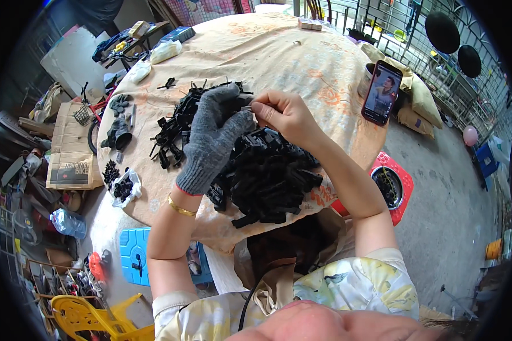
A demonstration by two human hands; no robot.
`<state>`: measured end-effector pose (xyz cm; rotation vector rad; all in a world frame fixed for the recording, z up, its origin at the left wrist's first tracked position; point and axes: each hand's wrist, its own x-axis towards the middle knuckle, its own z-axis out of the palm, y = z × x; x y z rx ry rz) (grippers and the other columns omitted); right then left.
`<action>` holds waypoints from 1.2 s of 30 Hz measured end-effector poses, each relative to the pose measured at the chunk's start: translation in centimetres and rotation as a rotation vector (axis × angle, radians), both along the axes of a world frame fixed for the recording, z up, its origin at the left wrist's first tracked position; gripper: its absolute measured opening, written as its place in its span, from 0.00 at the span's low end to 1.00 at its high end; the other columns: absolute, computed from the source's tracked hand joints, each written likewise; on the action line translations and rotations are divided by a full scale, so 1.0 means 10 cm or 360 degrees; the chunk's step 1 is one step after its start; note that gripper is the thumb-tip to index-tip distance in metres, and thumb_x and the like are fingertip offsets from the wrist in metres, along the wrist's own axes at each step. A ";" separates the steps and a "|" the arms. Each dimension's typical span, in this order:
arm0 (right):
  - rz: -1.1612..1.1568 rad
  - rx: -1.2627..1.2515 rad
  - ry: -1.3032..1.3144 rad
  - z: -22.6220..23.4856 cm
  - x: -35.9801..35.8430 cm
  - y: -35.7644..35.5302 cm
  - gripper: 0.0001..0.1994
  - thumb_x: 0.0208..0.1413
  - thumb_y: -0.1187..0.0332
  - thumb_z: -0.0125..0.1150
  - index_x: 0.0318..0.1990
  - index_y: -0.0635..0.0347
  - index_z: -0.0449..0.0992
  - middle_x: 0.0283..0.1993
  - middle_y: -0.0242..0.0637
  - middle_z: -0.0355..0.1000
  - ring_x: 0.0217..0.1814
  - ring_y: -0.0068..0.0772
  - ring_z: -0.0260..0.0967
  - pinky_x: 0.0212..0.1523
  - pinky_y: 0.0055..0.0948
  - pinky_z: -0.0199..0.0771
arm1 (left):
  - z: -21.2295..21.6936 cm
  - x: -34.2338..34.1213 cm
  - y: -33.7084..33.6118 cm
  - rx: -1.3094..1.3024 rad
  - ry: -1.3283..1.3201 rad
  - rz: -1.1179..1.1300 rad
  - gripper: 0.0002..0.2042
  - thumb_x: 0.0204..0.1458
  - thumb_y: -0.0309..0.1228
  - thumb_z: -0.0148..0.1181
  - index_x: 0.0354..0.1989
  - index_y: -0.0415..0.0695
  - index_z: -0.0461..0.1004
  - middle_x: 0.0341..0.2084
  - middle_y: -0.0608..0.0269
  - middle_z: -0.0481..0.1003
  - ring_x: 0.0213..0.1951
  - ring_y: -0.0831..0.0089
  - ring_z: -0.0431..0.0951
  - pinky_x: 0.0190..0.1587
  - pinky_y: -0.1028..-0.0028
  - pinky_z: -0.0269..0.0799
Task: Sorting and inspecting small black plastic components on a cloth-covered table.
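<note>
My left hand [216, 133], in a grey knit glove, is raised over the table with its thumb and fingers closed. Bare and pinched, my right hand [284, 115] meets it at the fingertips. A small, pale sliver of something [246, 108] shows between the two hands; its kind is too small to tell. Beneath them lies a big heap of black plastic parts [273, 184], close to the table's near edge. Another pile of thinner black parts [170, 128] spreads out to the left, partly hidden behind the glove.
A patterned cloth covers the round table [256, 42]. On its left lie a dark glove [118, 133] and a white bag of small black bits [125, 187]. A phone [382, 92] stands upright at right. Beside the table are a red stool with a bowl [401, 196] and a blue stool [133, 267].
</note>
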<state>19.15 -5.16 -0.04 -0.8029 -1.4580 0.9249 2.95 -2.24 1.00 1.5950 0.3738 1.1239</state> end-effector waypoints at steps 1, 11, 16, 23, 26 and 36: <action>-0.0051 0.0004 -0.0040 0.00 -0.02 0.00 0.08 0.55 0.69 0.53 0.33 0.66 0.72 0.21 0.26 0.66 0.22 0.12 0.59 0.23 0.13 0.59 | -0.02 0.01 0.00 0.0060 -0.0018 0.0029 0.15 0.48 0.19 0.55 0.44 0.39 0.62 0.37 0.61 0.70 0.38 0.77 0.71 0.42 0.76 0.71; -0.0142 0.0003 -0.0230 0.06 -0.07 -0.09 0.07 0.54 0.70 0.53 0.32 0.65 0.74 0.19 0.27 0.66 0.22 0.12 0.61 0.22 0.13 0.60 | -0.03 -0.02 -0.04 0.0754 0.0197 0.0509 0.09 0.46 0.20 0.58 0.36 0.39 0.70 0.33 0.63 0.73 0.35 0.78 0.73 0.38 0.78 0.71; -0.0029 -0.0124 -0.0125 0.06 -0.05 -0.11 0.08 0.55 0.68 0.53 0.32 0.64 0.73 0.19 0.26 0.66 0.22 0.11 0.59 0.20 0.13 0.57 | 0.04 -0.08 -0.04 0.1459 0.0404 0.0700 0.12 0.46 0.21 0.58 0.40 0.39 0.70 0.36 0.60 0.73 0.37 0.73 0.74 0.39 0.76 0.71; -0.0211 0.0305 -0.0036 0.04 0.02 -0.07 0.06 0.47 0.72 0.62 0.34 0.62 0.74 0.27 0.28 0.70 0.27 0.10 0.63 0.26 0.11 0.64 | 0.18 -0.06 -0.05 -0.0388 -0.0547 -0.0339 0.18 0.55 0.23 0.43 0.55 0.40 0.58 0.47 0.48 0.66 0.48 0.60 0.70 0.51 0.64 0.67; -0.0153 0.0454 -0.0056 0.04 0.04 -0.06 0.06 0.44 0.76 0.63 0.32 0.63 0.74 0.30 0.30 0.71 0.28 0.12 0.66 0.29 0.12 0.66 | 0.12 -0.10 0.07 -0.0658 -0.0532 -0.0572 0.18 0.55 0.24 0.44 0.55 0.39 0.57 0.48 0.48 0.66 0.48 0.58 0.70 0.51 0.62 0.68; -0.0417 0.0743 -0.0271 0.04 -0.01 -0.06 0.07 0.42 0.74 0.65 0.28 0.62 0.71 0.28 0.32 0.69 0.27 0.16 0.66 0.27 0.15 0.66 | 0.12 0.01 -0.19 -0.0374 0.0017 -0.0490 0.21 0.49 0.22 0.53 0.53 0.38 0.60 0.45 0.57 0.66 0.45 0.70 0.70 0.48 0.70 0.70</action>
